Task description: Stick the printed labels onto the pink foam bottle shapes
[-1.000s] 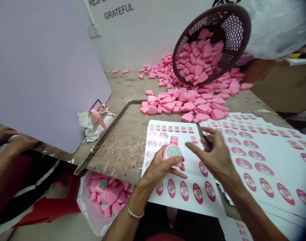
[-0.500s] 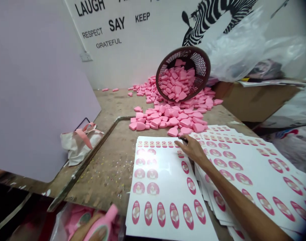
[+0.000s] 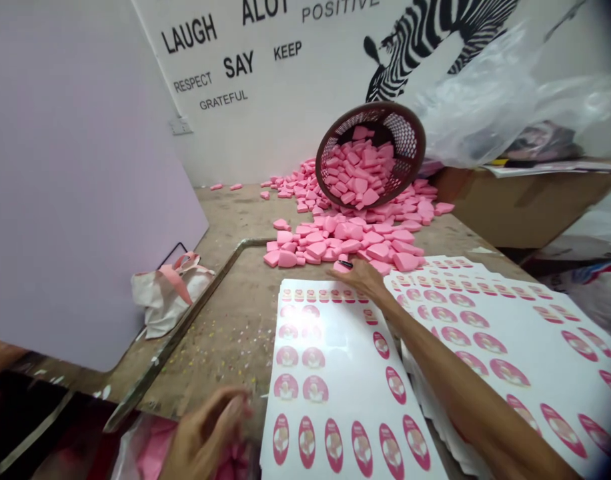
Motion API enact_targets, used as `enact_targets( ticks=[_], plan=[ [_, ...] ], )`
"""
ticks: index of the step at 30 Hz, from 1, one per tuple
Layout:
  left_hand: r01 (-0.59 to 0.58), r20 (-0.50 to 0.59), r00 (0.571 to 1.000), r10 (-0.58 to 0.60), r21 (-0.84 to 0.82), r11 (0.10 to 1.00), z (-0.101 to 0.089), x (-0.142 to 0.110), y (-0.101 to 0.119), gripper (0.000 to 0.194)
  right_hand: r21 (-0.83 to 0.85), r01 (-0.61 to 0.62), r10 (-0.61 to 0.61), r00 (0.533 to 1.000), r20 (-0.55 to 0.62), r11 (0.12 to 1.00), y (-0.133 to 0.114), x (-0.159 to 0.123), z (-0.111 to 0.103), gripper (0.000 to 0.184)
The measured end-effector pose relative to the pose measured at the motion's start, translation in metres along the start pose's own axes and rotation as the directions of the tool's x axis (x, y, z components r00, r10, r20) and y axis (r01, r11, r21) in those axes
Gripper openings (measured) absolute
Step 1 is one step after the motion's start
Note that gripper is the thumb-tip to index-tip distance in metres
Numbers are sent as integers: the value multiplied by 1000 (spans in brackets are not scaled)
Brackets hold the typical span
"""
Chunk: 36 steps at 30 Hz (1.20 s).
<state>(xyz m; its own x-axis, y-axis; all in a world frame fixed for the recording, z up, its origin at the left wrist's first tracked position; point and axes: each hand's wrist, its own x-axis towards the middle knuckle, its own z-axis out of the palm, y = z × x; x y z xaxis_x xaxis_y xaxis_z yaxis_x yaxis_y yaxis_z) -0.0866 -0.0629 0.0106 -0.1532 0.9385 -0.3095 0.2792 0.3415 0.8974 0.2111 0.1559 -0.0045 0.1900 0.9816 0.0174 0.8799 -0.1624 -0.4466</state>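
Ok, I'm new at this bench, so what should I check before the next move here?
1. The right hand: small black item held at the fingertips: ok.
2. The left hand: blurred above the plastic bag, and whether it holds anything: cannot tell.
3. The sticker sheet: flat on the bench, oval stickers in place along its near edge: ok.
4. The pink foam pieces: loose pile almost reaching the sheet's far edge: not ok.
5. The basket: tipped on the pile, still full, so it may spill: not ok.
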Motion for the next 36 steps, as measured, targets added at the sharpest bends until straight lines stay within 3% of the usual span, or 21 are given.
enact_targets(
  ticks=[2,5,7,9,12,14,17,21,24,26,29,32,36],
  plan=[
    [5,135,991,26,-224,975,32,17,16,46,63,127,-131,990,60,990,-7,-39,-5,61],
    [92,307,949,77,-500,861,86,41,33,53,271,357,-396,912,105,894,-16,-106,-5,52],
    [183,368,929,51,-573,799,112,45,38,55,319,414,-464,881,97,853,-13,-139,-2,49],
    [233,380,925,14,-595,769,125,41,38,53,355,381,-437,895,92,854,1,-156,-1,57],
    [187,295,955,-8,-586,788,126,34,28,48,203,159,-160,987,-12,966,39,-163,-3,59],
    [147,235,972,-15,-552,821,123,34,20,44,5,19,-19,993,-117,1000,64,-169,-3,46],
    [127,234,972,-9,-494,860,127,35,14,42,-170,35,-65,983,-173,985,83,-183,4,29],
    [105,251,968,-1,-402,910,137,30,20,40,-281,84,-183,920,-348,956,75,-198,15,14],
    [102,243,970,5,-423,900,139,26,23,38,-168,88,-150,903,-403,982,64,-200,12,7],
    [93,245,969,24,-453,887,138,26,21,39,55,75,-53,944,-327,996,61,-198,6,8],
    [101,245,969,19,-465,880,136,27,18,42,342,29,27,987,-159,939,68,-192,-6,13],
    [112,273,962,23,-467,877,134,28,18,42,392,4,89,972,-219,920,100,-183,-28,21],
    [72,297,953,62,-422,904,137,29,18,43,402,-79,213,929,-302,912,179,-172,-74,23]
  ],
)
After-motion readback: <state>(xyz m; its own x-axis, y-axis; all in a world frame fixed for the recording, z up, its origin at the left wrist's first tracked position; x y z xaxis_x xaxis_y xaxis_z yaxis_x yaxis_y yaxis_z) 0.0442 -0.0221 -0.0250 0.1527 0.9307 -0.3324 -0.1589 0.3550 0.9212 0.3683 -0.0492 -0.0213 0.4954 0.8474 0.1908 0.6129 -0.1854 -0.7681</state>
